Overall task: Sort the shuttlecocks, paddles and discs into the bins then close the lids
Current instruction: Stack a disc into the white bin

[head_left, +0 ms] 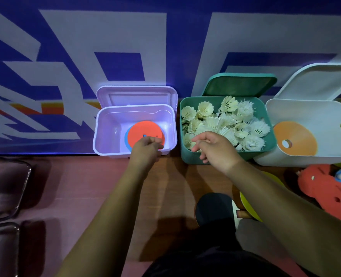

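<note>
Three open bins stand against the wall. The lilac bin [105,136] on the left holds a red disc [145,129] lying on a blue one. My left hand [146,149] hangs over this bin's front rim, fingers loosely curled, holding nothing. The green bin [191,158] in the middle is full of several white shuttlecocks [225,118]. My right hand [215,148] hovers over its front edge, fingers relaxed and empty. The white bin [305,110] on the right holds an orange cone disc [295,138].
All three lids are propped up against the blue and white wall banner. On the wooden floor at right lie red foam paddles [323,188], a yellow disc [247,204] and a dark paddle [213,206]. Metal chair frames [19,188] stand at left.
</note>
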Tool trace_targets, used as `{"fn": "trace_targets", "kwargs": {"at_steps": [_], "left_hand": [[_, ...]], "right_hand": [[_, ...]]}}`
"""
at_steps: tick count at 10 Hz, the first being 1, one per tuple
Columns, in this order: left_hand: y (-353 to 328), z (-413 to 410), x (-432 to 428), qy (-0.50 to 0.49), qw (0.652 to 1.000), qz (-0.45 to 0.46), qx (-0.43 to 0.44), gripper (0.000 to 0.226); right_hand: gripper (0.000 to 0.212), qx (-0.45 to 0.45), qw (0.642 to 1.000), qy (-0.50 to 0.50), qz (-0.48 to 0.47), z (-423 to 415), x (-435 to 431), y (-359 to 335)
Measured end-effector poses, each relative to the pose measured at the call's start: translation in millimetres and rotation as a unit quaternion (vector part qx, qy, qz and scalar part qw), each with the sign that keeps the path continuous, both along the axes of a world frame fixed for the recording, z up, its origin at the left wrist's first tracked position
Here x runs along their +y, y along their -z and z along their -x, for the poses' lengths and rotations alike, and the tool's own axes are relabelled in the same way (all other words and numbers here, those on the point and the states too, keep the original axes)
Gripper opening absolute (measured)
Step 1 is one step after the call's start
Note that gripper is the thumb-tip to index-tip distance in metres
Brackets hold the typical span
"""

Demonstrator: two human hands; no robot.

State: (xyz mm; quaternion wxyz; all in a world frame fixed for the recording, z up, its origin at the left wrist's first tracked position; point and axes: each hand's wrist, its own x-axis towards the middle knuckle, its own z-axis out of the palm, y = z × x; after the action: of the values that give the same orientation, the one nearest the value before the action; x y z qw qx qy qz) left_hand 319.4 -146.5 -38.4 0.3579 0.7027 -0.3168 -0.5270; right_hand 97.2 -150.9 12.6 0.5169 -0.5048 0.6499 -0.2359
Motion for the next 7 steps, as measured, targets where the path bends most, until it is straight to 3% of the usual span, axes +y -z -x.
{"fn": "trace_targets", "kwargs": {"at_steps": [4,6,7], "left_hand": [[45.6,137.6,54.7,0.213,0.972,-0.101,0.021,0.026],[55.7,199.7,60.7,0.274,0.953,-0.127,-0.013,0.022],[73.6,226.3,56.3,0.278,0.947,-0.161,-0.027,0.009]], "right_hand": [[0.019,0.015,0.994,0.1,-0.034,100.2,58.8,31.9],[0.022,0.037,0.983,0.165,-0.07,172.2,90.9,57.8],[0.021,0.037,0.969,0.229,-0.089,208.9,105.3,66.0]]}}
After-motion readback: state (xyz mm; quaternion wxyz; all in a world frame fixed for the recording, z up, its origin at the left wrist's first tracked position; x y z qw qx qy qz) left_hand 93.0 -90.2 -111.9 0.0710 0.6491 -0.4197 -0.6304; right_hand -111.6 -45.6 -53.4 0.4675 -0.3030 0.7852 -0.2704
